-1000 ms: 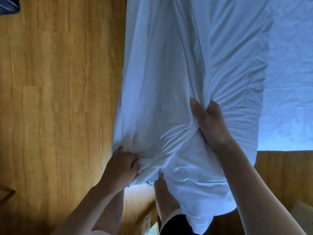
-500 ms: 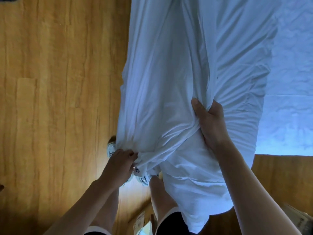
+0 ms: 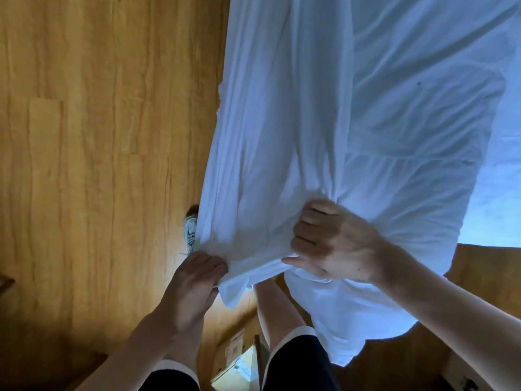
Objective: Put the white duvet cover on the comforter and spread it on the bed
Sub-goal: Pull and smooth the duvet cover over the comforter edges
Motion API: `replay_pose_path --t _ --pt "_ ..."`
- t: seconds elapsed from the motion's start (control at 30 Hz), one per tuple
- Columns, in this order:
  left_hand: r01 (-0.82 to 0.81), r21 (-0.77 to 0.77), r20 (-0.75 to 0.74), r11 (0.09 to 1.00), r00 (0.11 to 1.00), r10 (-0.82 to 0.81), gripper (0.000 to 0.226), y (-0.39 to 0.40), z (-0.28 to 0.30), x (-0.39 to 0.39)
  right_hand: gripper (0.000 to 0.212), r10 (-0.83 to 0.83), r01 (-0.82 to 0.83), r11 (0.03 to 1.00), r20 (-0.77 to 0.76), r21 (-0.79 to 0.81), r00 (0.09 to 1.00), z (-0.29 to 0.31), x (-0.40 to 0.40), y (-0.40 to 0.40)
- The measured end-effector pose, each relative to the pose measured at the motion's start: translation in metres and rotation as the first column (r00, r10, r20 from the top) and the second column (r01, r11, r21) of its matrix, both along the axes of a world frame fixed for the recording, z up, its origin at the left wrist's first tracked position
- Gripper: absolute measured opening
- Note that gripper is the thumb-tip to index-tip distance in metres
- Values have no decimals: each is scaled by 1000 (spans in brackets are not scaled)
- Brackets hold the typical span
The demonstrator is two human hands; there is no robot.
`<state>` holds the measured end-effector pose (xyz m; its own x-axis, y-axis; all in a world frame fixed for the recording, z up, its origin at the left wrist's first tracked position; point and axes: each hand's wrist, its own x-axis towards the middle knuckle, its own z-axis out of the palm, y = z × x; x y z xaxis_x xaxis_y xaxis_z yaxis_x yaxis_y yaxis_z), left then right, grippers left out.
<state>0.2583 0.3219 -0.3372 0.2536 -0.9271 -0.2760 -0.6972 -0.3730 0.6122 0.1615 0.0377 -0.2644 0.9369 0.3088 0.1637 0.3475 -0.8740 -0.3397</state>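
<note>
White cotton fills most of the head view: the duvet cover hangs in long folds from the top of the frame down to both hands, held up off the wooden floor in front of the person's legs.

The left hand has its grip closed on the cover's lower left corner, fingers curled round a bunched edge, with a short flap of cloth dropping below the knuckles. The right hand has its grip closed too: the fingers are folded into a gathered fistful of the fabric near the middle, the thumb lying along the hem toward the left hand. Creases fan out from that fistful.

Under and to the right of the right hand a thicker white mass, the comforter, sags down below the cover's edge. Further right lies the bed, pale blue-white, well apart from the hands.

A light sneaker shows on the floor just beside the cover's left edge. Dark shorts with white hems sit at the bottom.
</note>
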Motion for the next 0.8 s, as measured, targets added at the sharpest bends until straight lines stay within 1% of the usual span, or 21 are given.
replay_pose_path --t 0.07,0.13,0.2,0.27,0.3,0.33,0.37,0.4,0.43,0.47,0.5,0.53,0.57,0.6,0.63,0.67,0.7,0.73,0.77,0.8 --pt "-36 1 18 999 999 36 30 17 1 5 43 -35 33 998 36 44 999 -3 -4 -6" --pt "-40 43 34 998 999 38 28 33 -1 16 44 -45 42 997 42 61 998 -4 -9 -11" --pt "-16 76 48 997 999 12 31 34 -8 22 45 -60 56 997 65 49 996 -9 -9 -13" --pt "39 101 62 994 997 -45 32 24 -13 14 45 -79 74 994 58 78 995 -7 -5 -10" --pt "69 129 47 989 996 -76 35 20 -19 7 44 -86 79 994 79 80 993 -9 -6 -7" --pt "87 229 -53 969 996 -77 48 10 -29 -2 44 -92 86 994 96 66 991 -10 -8 -6" --pt "83 304 -121 949 991 -47 61 2 -37 -9 43 -92 86 995 97 57 991 -10 -9 -6" --pt "30 384 -273 923 959 82 62 -8 -42 -10 42 -90 85 994 90 65 992 -10 -10 -6" --pt "-99 424 -355 900 896 266 51 -20 -48 -7 42 -93 86 993 82 84 992 -8 -10 -7" --pt "-238 466 -366 852 825 431 36 -31 -49 -1 42 -105 96 990 78 106 991 -7 -10 -8" --pt "-345 485 -365 804 755 544 27 -42 -43 4 42 -129 118 985 81 124 988 -7 -10 -7" --pt "-467 403 -348 787 717 604 25 -54 -38 10 43 -164 150 979 94 141 982 -7 -11 -6" --pt "-587 253 -298 769 709 639 27 -68 -29 17 44 -204 185 970 116 159 972 -7 -12 -5" --pt "-674 84 -277 734 691 667 29 -81 -17 24 45 -246 221 959 134 176 960 -6 -13 -4" --pt "-697 -65 -271 714 701 660 32 -94 -2 29 45 -279 250 950 152 185 948 -6 -14 -4" --pt "-660 -183 -260 728 747 612 32 -111 7 31 45 -301 269 945 171 186 938 -6 -14 -3" --pt "-582 -260 -235 771 812 534 29 -126 18 32 45 -318 285 941 188 185 929 -6 -14 -1" --pt "-506 -282 -229 815 861 455 24 -144 24 31 46 -331 297 937 201 184 922 -5 -14 -1" --pt "-460 -255 -273 851 878 393 18 -162 29 28 46 -335 300 936 212 184 918 -5 -14 -1" --pt "-467 -173 -366 867 848 384 15 -176 31 25 46 -331 295 938 218 184 918 -5 -13 -1"
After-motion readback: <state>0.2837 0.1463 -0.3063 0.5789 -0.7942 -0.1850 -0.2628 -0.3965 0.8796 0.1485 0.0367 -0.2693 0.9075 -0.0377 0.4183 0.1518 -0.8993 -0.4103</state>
